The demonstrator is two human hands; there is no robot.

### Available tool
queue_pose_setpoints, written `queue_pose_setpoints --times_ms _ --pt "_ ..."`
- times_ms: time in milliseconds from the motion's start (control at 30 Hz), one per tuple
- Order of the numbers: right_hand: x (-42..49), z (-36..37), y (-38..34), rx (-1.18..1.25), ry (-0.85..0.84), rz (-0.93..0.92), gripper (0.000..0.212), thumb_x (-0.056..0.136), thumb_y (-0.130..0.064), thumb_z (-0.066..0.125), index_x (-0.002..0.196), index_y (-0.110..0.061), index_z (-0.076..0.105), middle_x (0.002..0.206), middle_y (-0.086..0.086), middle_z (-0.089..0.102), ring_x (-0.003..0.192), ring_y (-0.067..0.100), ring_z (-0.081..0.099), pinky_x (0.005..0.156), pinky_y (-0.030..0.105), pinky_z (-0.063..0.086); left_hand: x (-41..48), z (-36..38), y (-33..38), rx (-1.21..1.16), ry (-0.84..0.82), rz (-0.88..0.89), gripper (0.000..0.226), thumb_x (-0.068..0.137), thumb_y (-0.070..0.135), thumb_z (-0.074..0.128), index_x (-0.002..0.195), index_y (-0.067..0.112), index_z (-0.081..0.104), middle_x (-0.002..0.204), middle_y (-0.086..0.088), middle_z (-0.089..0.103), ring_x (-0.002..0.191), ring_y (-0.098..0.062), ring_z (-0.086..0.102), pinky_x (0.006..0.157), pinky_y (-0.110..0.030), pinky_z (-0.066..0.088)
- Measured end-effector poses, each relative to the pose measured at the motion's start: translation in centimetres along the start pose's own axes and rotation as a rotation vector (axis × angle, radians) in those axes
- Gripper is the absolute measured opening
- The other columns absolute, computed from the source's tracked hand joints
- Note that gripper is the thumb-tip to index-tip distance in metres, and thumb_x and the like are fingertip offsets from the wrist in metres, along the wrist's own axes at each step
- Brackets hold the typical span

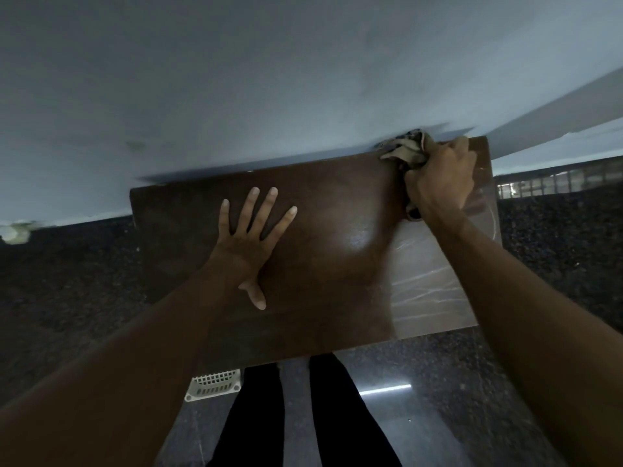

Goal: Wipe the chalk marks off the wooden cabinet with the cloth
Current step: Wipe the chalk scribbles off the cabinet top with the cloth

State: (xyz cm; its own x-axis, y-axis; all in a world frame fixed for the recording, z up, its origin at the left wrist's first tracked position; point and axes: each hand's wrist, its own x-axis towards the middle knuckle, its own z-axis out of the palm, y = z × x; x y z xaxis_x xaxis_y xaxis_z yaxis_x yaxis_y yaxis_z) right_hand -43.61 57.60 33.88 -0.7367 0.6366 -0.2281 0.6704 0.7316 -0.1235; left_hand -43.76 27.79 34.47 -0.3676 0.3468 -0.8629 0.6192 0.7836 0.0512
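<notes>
Several chalk marks (pixel 428 288) by the cabinet's (pixel 337 203) right edge could be missed: cloth (pixel 404 154) is bunched tight in right hand (pixel 441 176), left hand (pixel 247 244) laid flat.

The left hand (pixel 251 242) lies flat with spread fingers (pixel 269 205) on the dark wooden cabinet (pixel 323 264) top. The right hand (pixel 440 176) grips a bunched cloth (pixel 406 151) at the back right corner, against the pale wall (pixel 269 79). White chalk marks (pixel 428 288) streak the right side; a white plastic basket (pixel 214 384) sits on the floor (pixel 421 382) below.
</notes>
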Motion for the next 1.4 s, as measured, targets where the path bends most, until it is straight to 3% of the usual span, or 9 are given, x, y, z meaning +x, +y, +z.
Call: queue_pose_setpoints --times_ms 200,367,500,667,933,1100,1233,1333,1400 --pt "-6.1 0.9 -0.9 0.207 -0.003 -0.082 0.038 0.080 -0.001 0.063 0.117 -0.003 0.058 0.116 0.018 0.048 0.103 0.037 0.047 0.080 0.045 0.050 0.2 -0.2 0.2 0.014 -0.010 -0.005 0.181 0.040 0.071 0.092 0.126 0.031 -0.063 0.131 -0.013 -0.071 0.126 -0.039 -0.060 0.107 -0.073 -0.021" --pt "-15.1 3.7 0.6 0.114 -0.188 -0.403 0.068 0.065 -0.008 0.080 0.130 -0.018 0.063 0.107 0.009 0.053 0.092 0.029 0.051 0.061 0.031 0.046 0.2 -0.1 0.2 0.013 -0.016 -0.007 0.182 0.037 0.074 0.090 0.132 0.031 -0.059 0.138 -0.013 -0.067 0.123 -0.036 -0.065 0.104 -0.071 -0.025" --pt "-13.7 2.8 3.8 0.047 -0.189 -0.524 0.070 0.061 -0.012 0.081 0.129 -0.023 0.065 0.103 0.009 0.055 0.088 0.030 0.053 0.058 0.034 0.047 0.1 0.1 0.2 0.029 -0.028 -0.014 0.182 0.036 0.077 0.088 0.132 0.029 -0.059 0.138 -0.015 -0.067 0.117 -0.035 -0.069 0.110 -0.076 -0.016" --pt "-5.7 0.1 8.8 0.051 -0.070 -0.201 0.053 0.083 -0.010 0.064 0.133 -0.024 0.061 0.117 0.018 0.052 0.102 0.039 0.051 0.082 0.054 0.051 0.0 -0.1 0.2 0.032 -0.040 -0.014 0.181 0.037 0.078 0.087 0.128 0.030 -0.062 0.137 -0.015 -0.067 0.120 -0.037 -0.066 0.112 -0.077 -0.013" --pt "0.5 -1.6 12.2 -0.042 0.051 -0.034 0.052 0.086 -0.008 0.060 0.136 -0.021 0.059 0.115 0.018 0.047 0.105 0.043 0.049 0.080 0.049 0.052 -0.2 -0.4 0.1 0.024 -0.044 -0.007 0.180 0.039 0.077 0.087 0.125 0.030 -0.064 0.135 -0.015 -0.068 0.121 -0.038 -0.064 0.111 -0.076 -0.015" --pt "-2.3 0.3 10.7 0.072 0.066 0.120 0.045 0.081 -0.004 0.061 0.126 -0.003 0.063 0.119 0.022 0.049 0.102 0.039 0.053 0.083 0.039 0.048 -0.2 -0.6 0.3 0.028 -0.054 -0.003 0.179 0.039 0.078 0.087 0.126 0.029 -0.062 0.134 -0.015 -0.069 0.119 -0.037 -0.065 0.111 -0.076 -0.015" --pt "-11.8 2.3 7.6 0.265 -0.071 -0.055 0.029 0.090 -0.009 0.063 0.119 -0.007 0.058 0.105 0.011 0.054 0.086 0.011 0.050 0.067 0.021 0.039 -0.3 -0.8 0.3 0.026 -0.060 -0.006 0.179 0.040 0.078 0.087 0.128 0.029 -0.061 0.135 -0.015 -0.069 0.117 -0.036 -0.068 0.109 -0.074 -0.018" --pt "-17.7 4.1 6.3 0.193 -0.177 -0.324 0.060 0.075 -0.003 0.071 0.132 -0.019 0.062 0.101 0.008 0.049 0.088 0.022 0.046 0.062 0.025 0.037 -0.2 -0.8 0.4 0.034 -0.072 -0.011 0.180 0.039 0.078 0.087 0.127 0.030 -0.062 0.136 -0.015 -0.068 0.117 -0.036 -0.068 0.102 -0.072 -0.026" --pt "-17.2 4.1 7.5 0.170 -0.185 -0.382 0.063 0.068 -0.006 0.076 0.128 -0.023 0.066 0.094 0.004 0.050 0.084 0.024 0.049 0.054 0.027 0.036 -0.2 -0.8 0.5 0.031 -0.080 -0.016 0.181 0.036 0.079 0.087 0.128 0.030 -0.061 0.136 -0.013 -0.068 0.117 -0.034 -0.069 0.097 -0.069 -0.030"
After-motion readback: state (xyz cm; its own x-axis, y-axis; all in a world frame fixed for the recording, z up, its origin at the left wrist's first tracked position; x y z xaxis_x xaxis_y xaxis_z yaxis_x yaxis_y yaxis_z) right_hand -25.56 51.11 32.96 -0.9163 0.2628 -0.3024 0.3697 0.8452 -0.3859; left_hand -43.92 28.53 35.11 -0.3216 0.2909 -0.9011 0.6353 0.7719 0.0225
